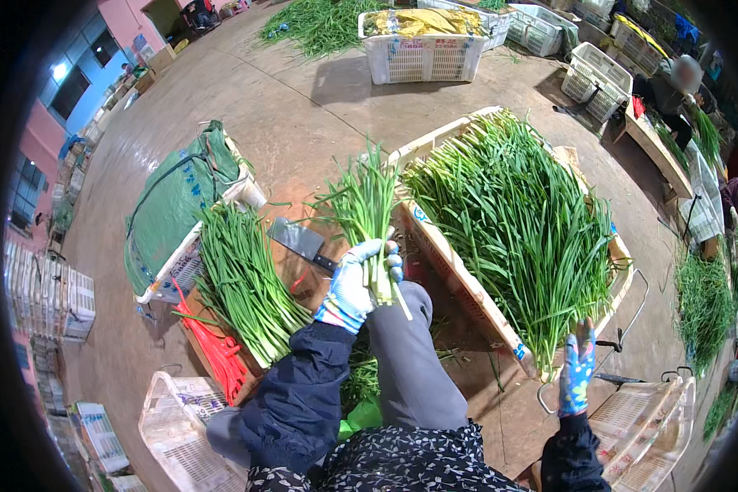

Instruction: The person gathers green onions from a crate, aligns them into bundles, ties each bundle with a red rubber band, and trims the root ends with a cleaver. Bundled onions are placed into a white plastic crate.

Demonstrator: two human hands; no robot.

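Note:
A small bunch of green leafy stalks, like garlic chives [369, 203], is upright in my gloved left hand [366, 277], its pale ends pointing down over my knee. My right hand [577, 369], in a patterned glove, has its fingers extended at the near right corner of a white plastic crate [455, 264] heaped with the same greens [510, 227]. Whether the fingertips touch the leaves I cannot tell. A cleaver [298, 238] lies on a wooden board left of the held bunch. Beside it rests a larger pile of greens [246, 283], near red plastic ties [218, 350].
A crate under green cloth [172, 209] stands at the left. White crates flank me at lower left [190, 443] and lower right [639, 430]. Ahead are a crate with yellow covering [424, 52] and loose greens [320, 24]. A co-worker [670, 92] sits at upper right.

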